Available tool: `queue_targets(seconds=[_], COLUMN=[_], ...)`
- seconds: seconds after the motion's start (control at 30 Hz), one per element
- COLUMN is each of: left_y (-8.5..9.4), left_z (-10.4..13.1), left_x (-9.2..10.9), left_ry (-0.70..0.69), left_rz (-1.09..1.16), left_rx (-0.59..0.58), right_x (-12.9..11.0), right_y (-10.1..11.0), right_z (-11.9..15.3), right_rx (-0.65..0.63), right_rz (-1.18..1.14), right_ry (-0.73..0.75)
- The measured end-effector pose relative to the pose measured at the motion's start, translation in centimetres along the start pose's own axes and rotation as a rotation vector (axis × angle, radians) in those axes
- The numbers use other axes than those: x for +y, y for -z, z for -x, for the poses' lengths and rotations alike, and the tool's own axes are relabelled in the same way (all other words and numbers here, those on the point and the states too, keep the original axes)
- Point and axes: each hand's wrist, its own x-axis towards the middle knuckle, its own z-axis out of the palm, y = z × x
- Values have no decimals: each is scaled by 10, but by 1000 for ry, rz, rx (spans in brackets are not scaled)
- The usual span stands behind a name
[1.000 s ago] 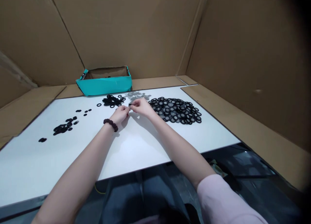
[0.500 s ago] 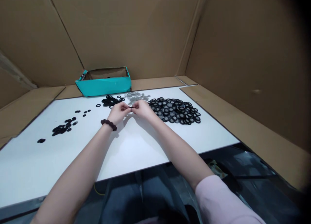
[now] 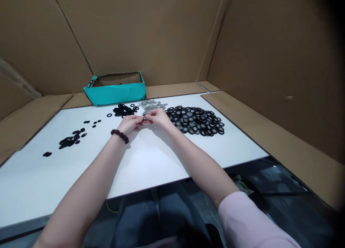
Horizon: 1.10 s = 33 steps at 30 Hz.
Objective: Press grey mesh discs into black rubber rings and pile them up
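My left hand and my right hand meet over the white table. Between their fingertips they pinch a small black ring, partly hidden by the fingers. Just behind the hands lie a pile of black rings and a scatter of translucent grey discs. Right of my right hand spreads a large heap of black rings with grey centres. A dark scrunchie circles my left wrist.
A turquoise box stands at the table's back edge. On the left lie a small black pile and a few stray black pieces. Cardboard walls enclose the back and sides of the white table.
The ring has turned between my fingertips, so its face now shows more. My hands stay nearly in place, and the view has shifted slightly.
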Motion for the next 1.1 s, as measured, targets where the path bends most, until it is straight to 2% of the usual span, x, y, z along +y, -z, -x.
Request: queue_targets(seconds=[0.17,0.23,0.3,0.43,0.53,0.6,0.7,0.8,0.93,1.1], left_y=[-8,-8,-4,3,3,1,-3,-4,-3,-1], left_z=[-1,-3,-6,-6,-2,2,5,6,6,7], left_x=[-6,-8,-9,-5,0,4,7,8,7,7], left_ry=[-212,-299,-333,-304,-293,-234,-111,-27,2,-20], left_rz=[-121,-204,-275,-350,-376,-324,-148,-42,-57,-119], left_rx=[242,275,256,154,84,57,47,65,94,53], right_x=[0,-2,-3,-4,-3,-1,3,7,9,7], right_y=[-8,-6,-3,2,3,3,4,5,6,9], right_z=[3,5,6,6,5,4,0,-2,-2,1], right_rx=[26,-26,-93,-180,-178,-145,-92,-103,-140,-124], right_rz=[-259,-290,-256,-105,-49,-24,20,82,196,313], right_ry=[-155,-167,-163,-162,-177,-165,-92,-38,25,70])
